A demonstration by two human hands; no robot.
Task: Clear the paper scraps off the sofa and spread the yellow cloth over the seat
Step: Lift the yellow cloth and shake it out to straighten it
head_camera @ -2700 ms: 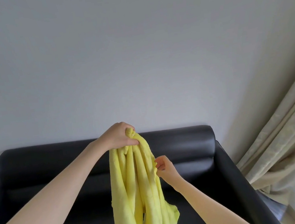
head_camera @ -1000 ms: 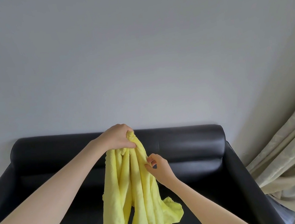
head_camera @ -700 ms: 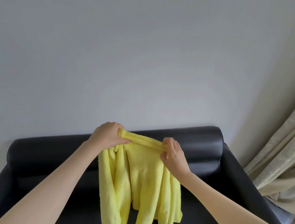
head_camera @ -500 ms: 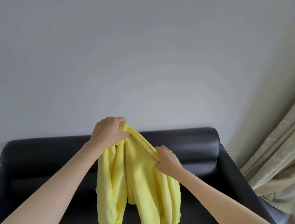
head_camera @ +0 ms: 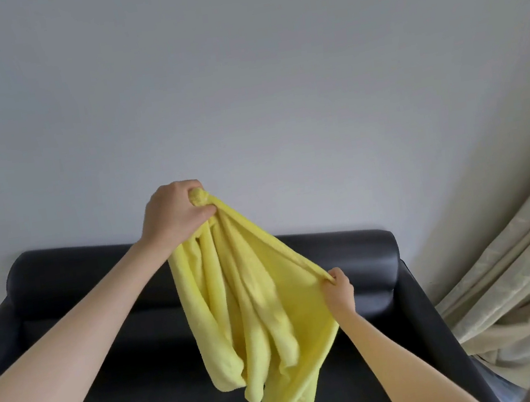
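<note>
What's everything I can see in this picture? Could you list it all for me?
yellow cloth: one, yellow, held up in the air above the sofa seat, hanging in folds
sofa: one, black, against the wall, below the cloth
wall: one, pale grey, behind the sofa
curtain: one, beige, right of the sofa
paper scraps: none visible on the part of the seat in view
left hand: one, grips the bunched top of the cloth, raised high
right hand: one, pinches the cloth's edge, lower and to the right
</note>
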